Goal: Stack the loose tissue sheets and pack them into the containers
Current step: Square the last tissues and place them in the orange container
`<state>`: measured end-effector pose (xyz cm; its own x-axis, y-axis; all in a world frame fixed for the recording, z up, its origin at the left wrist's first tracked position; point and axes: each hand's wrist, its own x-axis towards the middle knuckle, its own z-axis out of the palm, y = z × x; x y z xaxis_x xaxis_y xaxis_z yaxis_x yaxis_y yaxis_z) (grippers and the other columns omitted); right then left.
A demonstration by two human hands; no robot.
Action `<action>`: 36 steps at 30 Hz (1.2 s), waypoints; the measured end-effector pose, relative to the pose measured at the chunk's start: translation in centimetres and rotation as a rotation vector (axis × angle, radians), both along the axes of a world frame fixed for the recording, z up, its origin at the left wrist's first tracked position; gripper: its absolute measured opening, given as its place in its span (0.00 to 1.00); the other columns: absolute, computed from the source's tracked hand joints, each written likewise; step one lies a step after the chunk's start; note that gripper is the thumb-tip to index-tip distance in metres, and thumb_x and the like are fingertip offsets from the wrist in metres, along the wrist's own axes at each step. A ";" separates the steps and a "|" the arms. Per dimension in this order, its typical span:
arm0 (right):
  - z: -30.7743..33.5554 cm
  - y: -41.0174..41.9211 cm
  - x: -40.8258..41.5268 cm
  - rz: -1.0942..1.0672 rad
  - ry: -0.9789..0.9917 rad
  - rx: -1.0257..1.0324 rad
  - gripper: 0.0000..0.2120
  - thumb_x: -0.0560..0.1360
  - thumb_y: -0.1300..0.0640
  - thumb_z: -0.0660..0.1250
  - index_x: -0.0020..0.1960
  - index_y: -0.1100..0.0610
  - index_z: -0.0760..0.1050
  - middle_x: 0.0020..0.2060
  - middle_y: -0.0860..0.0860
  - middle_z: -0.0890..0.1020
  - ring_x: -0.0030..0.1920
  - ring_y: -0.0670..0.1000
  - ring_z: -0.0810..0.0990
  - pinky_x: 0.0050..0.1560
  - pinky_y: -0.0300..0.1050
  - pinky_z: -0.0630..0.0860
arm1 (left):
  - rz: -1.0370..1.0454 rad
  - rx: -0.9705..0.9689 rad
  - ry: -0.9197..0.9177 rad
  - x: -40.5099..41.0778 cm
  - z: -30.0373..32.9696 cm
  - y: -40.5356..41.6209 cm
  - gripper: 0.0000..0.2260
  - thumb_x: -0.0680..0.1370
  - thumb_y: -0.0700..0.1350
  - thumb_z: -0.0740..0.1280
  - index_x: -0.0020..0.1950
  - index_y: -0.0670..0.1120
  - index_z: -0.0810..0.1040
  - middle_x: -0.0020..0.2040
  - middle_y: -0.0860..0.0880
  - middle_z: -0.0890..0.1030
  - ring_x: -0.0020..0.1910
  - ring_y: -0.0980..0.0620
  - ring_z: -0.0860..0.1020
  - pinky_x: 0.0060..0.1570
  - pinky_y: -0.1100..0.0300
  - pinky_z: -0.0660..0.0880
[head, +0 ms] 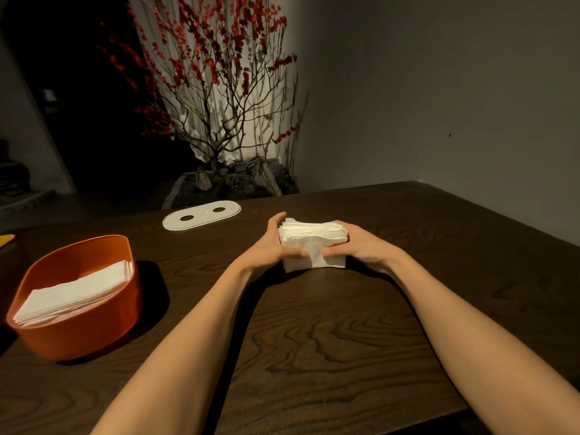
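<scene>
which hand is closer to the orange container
Left. The left hand, gripping the tissue stack from its left side, lies nearer the orange container; the right hand grips the stack's far side.

Both forearms reach toward twelve o'clock, converging; the left hand point(272, 243) and right hand point(361, 246) face each other, fingers curled inward, thumbs nearly meeting.

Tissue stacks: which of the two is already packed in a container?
The flat tissue stack lying inside the orange container at the left. The other stack stands on the bare table, gripped between the left hand and right hand.
</scene>
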<state>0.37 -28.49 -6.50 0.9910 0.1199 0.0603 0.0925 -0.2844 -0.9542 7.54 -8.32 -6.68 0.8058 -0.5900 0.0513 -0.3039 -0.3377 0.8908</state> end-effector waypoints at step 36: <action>0.1 -0.5 0.1 0.043 0.073 -0.199 0.53 0.68 0.55 0.77 0.78 0.49 0.41 0.74 0.49 0.58 0.73 0.52 0.60 0.71 0.48 0.60 | 0.061 -0.138 -0.073 -1.3 -0.2 -0.9 0.47 0.70 0.44 0.76 0.78 0.49 0.47 0.72 0.46 0.63 0.66 0.50 0.65 0.62 0.60 0.63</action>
